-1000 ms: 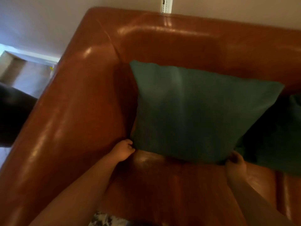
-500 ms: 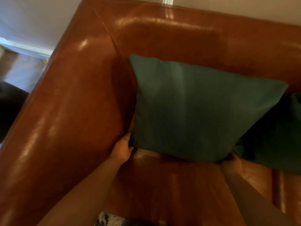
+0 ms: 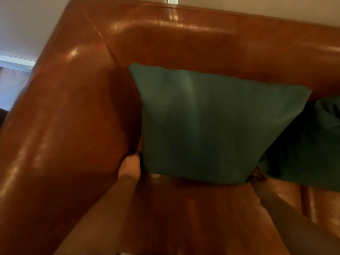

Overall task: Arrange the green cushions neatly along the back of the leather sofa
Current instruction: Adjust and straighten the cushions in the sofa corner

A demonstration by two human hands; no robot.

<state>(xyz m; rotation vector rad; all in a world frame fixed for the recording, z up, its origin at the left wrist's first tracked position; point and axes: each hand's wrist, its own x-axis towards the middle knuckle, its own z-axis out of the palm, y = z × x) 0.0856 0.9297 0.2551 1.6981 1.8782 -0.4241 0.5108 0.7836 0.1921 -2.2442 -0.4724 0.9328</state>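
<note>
Glossy brown leather sofa fills the head view, its backrest running along a pale wall and its rounded left armrest meeting the backrest at a corner. One square teal-green fabric cushion stands upright on the seat, leaning against the backrest and tucked just beside the armrest. The left hand touches its lower left corner, wedged between cushion and armrest; the right hand is at its lower right corner. Both sets of fingers are hidden behind the cushion, so whether either hand pinches the fabric or merely presses it cannot be told. A second darker green cushion lies slumped to the right, its edge tucked behind the first and cut off by the frame.

Progress, as judged: the corner cushion appears nearly seated; the second looks unarranged, and any further cushions are out of view. Free room lies rightward along the seat; the armrest closes off the left.
</note>
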